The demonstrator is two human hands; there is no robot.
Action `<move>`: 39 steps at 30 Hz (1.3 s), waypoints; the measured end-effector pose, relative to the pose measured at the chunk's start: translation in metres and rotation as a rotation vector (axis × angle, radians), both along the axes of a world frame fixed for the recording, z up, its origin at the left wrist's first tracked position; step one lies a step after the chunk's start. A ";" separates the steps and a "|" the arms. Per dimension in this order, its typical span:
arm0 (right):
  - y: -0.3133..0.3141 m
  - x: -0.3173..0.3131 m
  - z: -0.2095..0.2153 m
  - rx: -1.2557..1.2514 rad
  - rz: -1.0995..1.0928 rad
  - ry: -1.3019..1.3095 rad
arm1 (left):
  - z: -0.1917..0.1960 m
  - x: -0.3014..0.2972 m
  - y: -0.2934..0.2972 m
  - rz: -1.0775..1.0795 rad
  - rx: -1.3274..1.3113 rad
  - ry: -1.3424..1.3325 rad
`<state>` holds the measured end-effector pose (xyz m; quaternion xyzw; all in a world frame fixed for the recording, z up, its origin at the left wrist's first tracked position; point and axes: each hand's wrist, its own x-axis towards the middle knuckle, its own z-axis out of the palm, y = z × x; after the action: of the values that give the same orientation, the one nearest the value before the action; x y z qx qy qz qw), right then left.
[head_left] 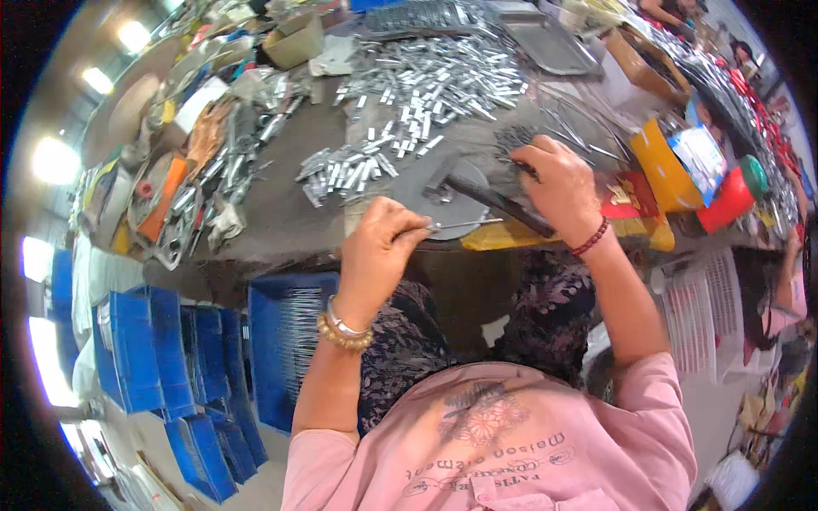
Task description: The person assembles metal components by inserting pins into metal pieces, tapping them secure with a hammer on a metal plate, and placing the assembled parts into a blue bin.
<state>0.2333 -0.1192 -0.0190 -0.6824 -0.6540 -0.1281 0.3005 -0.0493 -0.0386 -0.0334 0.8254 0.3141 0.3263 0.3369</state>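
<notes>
Left hand [375, 247] is pinching a thin metal rod [464, 225]; right hand [558, 183], at 2 o'clock, is gripping a hammer [490, 198]. Many metal pieces [426, 94] are lying loose on the bench [281, 200], seemingly waiting.

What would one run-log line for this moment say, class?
left hand: pinches thin metal rod | right hand: grips hammer | under both: round metal plate | behind: pile of small metal pieces

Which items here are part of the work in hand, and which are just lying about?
In use: left hand pinching a thin metal rod; right hand gripping a hammer; round metal plate under them.

Lying about: pile of small metal pieces, blue crates, red bottle, metal tray.
</notes>
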 end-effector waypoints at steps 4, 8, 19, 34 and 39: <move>0.011 0.016 -0.015 -0.064 -0.004 -0.161 | -0.008 0.002 -0.001 -0.014 0.218 0.036; 0.013 0.023 -0.021 -0.170 -0.046 -0.210 | -0.023 0.011 -0.004 -0.022 0.137 0.029; -0.002 -0.035 0.009 -0.150 0.251 0.199 | -0.023 0.007 -0.001 0.018 0.186 -0.046; -0.012 -0.089 0.013 -0.200 0.309 0.231 | -0.028 0.012 -0.011 0.055 0.221 -0.062; -0.012 -0.081 0.003 -0.168 0.258 0.386 | -0.034 0.025 -0.012 0.029 0.288 -0.044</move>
<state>0.1523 -0.1316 -0.0162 -0.6275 -0.6745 0.0990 0.3761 -0.0247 -0.0501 -0.0674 0.8533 0.2686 0.3907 0.2169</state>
